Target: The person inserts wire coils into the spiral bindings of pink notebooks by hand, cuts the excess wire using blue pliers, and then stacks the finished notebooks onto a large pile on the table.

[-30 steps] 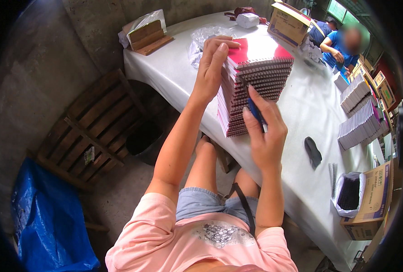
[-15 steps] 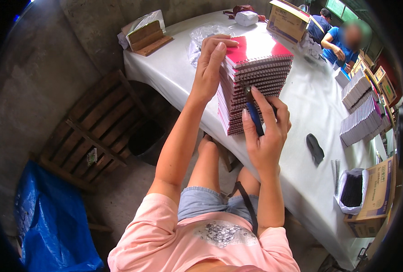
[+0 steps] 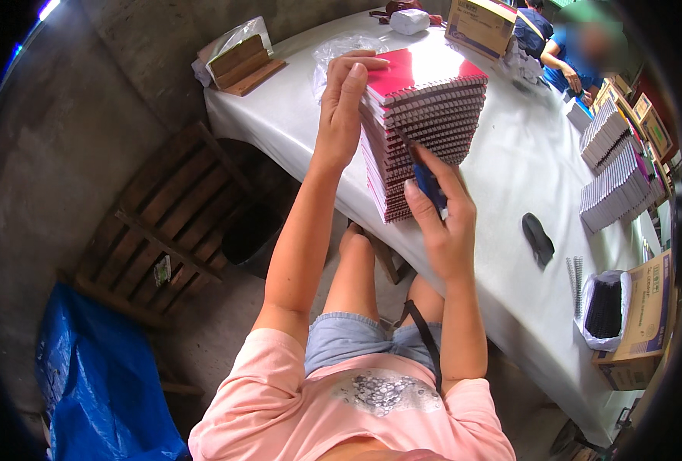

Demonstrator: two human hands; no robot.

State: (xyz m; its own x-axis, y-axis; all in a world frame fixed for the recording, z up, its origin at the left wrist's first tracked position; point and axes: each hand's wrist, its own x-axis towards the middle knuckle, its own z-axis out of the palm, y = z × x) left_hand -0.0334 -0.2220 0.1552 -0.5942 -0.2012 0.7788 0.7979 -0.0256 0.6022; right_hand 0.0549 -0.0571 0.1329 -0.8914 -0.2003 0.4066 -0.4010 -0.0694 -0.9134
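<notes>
A tall stack of spiral notebooks [image 3: 433, 127] with a glossy red cover on top stands at the table's near edge, its coil-bound spines turned toward my right. My left hand [image 3: 345, 104] rests against the left side of the stack, its fingers stretched over the corner of the top cover. In my right hand [image 3: 448, 223] is a blue-handled pair of pliers [image 3: 427, 184], closed between thumb and fingers. Their dark tip reaches the coils near the corner of the spine; whether it grips a wire is too small to tell.
On the white-covered table [image 3: 502, 253] lie a black elongated object [image 3: 537, 240] and loose coils [image 3: 575, 280]. A lined box of black coils [image 3: 606, 307] stands at right, beyond it notebook stacks [image 3: 614, 192]. Another person [image 3: 560, 65] works at the far right. A wooden stand [image 3: 245, 69] is at far left.
The pliers have shifted slightly left and up along the spine, their tip now nearer the stack's corner. My left hand stays on the stack. The whole view has shifted a little.
</notes>
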